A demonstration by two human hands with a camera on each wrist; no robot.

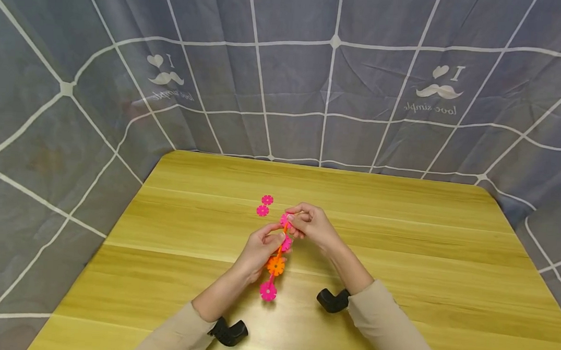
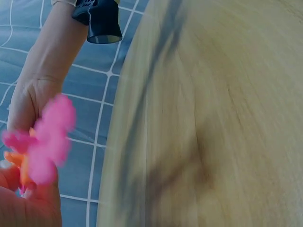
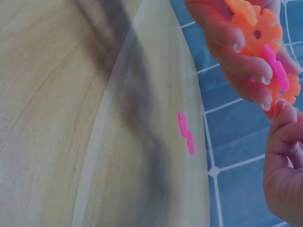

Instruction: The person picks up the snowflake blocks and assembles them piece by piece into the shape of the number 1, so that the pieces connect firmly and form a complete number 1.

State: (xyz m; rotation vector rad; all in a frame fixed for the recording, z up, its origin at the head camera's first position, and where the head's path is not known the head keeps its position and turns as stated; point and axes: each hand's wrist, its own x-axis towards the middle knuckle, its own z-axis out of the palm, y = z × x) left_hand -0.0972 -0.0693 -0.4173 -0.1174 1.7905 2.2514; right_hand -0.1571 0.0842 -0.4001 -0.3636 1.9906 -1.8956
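A chain of notched plastic snowflake discs runs between my two hands above the table. It has an orange disc (image 1: 275, 266) in its lower part and a pink disc (image 1: 268, 291) hanging at its near end. My left hand (image 1: 258, 250) grips the chain around its middle, thumb on top. At the far end, my right hand (image 1: 313, 226) pinches another pink disc (image 1: 285, 220) between thumb and fingers. In the right wrist view, the left fingers curl behind an orange disc (image 3: 260, 32), and a thin pink disc (image 3: 277, 68) stands edge-on beside it. The joint between the hands is partly hidden by fingertips.
Two pink discs (image 1: 265, 205) lie on the wooden table (image 1: 400, 243) just beyond the left hand. Black curved mounts (image 1: 333, 301) sit at both wrists. A grey curtain (image 1: 294, 81) with white lines surrounds the table's back and sides.
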